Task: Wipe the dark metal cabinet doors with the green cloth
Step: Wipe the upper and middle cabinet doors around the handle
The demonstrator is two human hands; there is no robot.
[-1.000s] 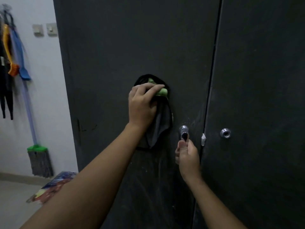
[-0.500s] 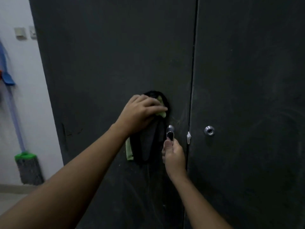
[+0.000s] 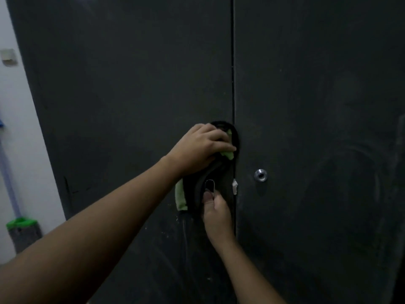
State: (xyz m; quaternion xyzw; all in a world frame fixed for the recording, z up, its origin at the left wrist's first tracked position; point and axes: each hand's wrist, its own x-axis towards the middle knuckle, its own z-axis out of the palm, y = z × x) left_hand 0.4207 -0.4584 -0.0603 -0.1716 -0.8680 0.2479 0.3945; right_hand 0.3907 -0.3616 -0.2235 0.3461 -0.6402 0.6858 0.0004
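— Where is the green cloth point(image 3: 220, 172)?

— Flat against the left cabinet door point(image 3: 131, 84), right at the seam where it meets the right cabinet door point(image 3: 317, 84). Its top edge just reaches that seam. Most of it reads dark in this light. Green shows beside the fingertips and in a strip hanging at its lower left corner.

— What has hold of it?

— The left hand point(image 3: 201, 148). Its palm lies on the upper part of the cloth, the fingers laid out fairly straight and close together, pointing right towards the seam. They press the cloth to the metal rather than curl round it. The lower part hangs loose beneath the wrist.

— And the other hand?

— The right hand point(image 3: 215, 210) reaches up from below, fingers curled. Its thumb and fingertips pinch the small chrome knob point(image 3: 209, 185) on the left door. The hanging cloth drapes around that knob.

— Anything else on the doors?

— A second round chrome fitting point(image 3: 260, 174) sits on the right door, apart from both hands. A small white tab point(image 3: 234, 186) sticks out at the seam, just beside the cloth. Faint pale streaks mark both doors.

— And off to the left?

— A white wall point(image 3: 19, 128) with a switch plate point(image 3: 8, 57), and a mop with a green head point(image 3: 22, 227) leaning near the floor.
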